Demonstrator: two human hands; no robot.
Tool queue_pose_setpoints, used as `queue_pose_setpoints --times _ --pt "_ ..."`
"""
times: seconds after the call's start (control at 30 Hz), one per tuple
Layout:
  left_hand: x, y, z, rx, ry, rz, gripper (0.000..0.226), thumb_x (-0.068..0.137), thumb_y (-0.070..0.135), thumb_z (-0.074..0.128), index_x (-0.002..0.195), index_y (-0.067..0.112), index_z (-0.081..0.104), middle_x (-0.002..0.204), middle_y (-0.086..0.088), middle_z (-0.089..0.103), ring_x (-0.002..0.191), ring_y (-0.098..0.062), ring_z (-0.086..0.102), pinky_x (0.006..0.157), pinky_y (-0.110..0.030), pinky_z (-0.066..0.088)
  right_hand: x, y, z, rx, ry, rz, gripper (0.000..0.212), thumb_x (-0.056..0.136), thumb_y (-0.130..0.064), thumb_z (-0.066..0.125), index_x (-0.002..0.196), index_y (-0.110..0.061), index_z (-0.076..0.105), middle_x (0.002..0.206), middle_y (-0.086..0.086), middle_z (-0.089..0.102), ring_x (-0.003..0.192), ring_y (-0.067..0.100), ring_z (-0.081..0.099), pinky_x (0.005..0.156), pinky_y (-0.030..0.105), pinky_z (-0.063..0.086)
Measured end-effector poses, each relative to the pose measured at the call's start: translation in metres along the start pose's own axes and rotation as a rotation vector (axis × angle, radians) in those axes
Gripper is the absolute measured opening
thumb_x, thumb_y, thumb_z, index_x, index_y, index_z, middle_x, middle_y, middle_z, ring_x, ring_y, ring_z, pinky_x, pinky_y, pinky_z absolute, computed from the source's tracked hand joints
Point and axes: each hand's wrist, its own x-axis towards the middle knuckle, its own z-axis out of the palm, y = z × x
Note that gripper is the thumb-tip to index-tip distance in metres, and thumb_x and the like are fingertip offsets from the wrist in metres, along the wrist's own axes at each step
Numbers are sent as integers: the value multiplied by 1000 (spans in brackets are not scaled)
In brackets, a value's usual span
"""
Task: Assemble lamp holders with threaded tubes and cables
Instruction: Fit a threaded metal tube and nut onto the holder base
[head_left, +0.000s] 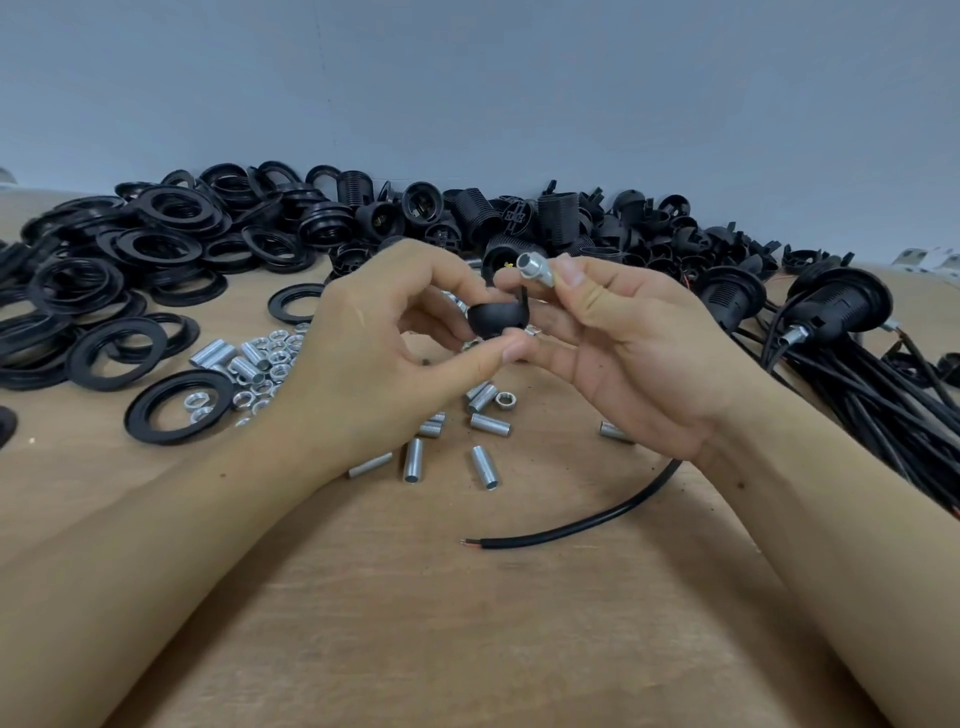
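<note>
While a heap of finished lamp holders with cables (841, 332) already lies at the right of the wooden table (467, 623), the unit in hand looks to be at an early step. The left hand (374, 353) pinches a small black dome-shaped holder cap (493, 319) between thumb and curled fingers, held above the table at the middle of the view. The right hand (623, 343) holds a silver threaded tube (535, 266) between thumb and forefinger, just above the cap and tilted toward the camera, so its open end shows. Tube and cap sit very near one another, but whether the tube is yet threaded into the cap I cannot tell, since the fingers hide the joint. A loose black cable (582, 525) with stripped ends lies on the table below the right wrist, apparently not yet fed through anything. Spare threaded tubes (485, 467) and nuts (270, 364) lie scattered under the hands, black rings (156, 249) are piled at the left, and unassembled holder bodies (519, 218) are heaped along the back. Judging by these stocks, many units remain to be built.
</note>
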Motion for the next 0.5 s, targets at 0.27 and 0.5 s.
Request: queue_pose_setpoints --times 0.27,0.5 --pt "10 1 -6 -524 107 -322 8 74 30 78 73 25 72 83 -2 74 93 -23 73 76 -28 56 -1 1 0 -371 211 -231 11 96 -9 57 95 -5 67 72 5 67 69 18 66 64 25 54" --pt "8 6 -5 -545 49 -384 20 69 22 80 76 8 68 90 -21 68 95 -39 69 88 -40 59 -5 5 7 -553 170 -408 10 89 -3 66 97 -8 69 78 3 73 74 16 71 72 23 57"
